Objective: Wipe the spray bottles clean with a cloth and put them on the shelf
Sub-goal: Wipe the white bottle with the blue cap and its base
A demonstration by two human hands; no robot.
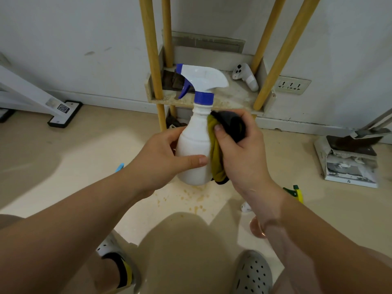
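A white spray bottle (194, 145) with a blue collar and blue trigger stands upright in mid-air in front of me. My left hand (161, 158) grips its body from the left, thumb across the front. My right hand (239, 151) holds a bunched cloth (216, 164), olive-yellow and black, pressed against the bottle's right side. Behind them stands the low shelf (233, 96) on yellow wooden legs. Another spray bottle's green and yellow head (294, 193) shows on the floor by my right wrist.
A white controller (246, 76) and a dark cloth (171, 81) lie on the shelf board. A dustpan (350, 160) sits on the floor at right, a white stand base (63, 113) at left. A wall socket (291, 84) is beside the shelf. Yellowish spots mark the floor.
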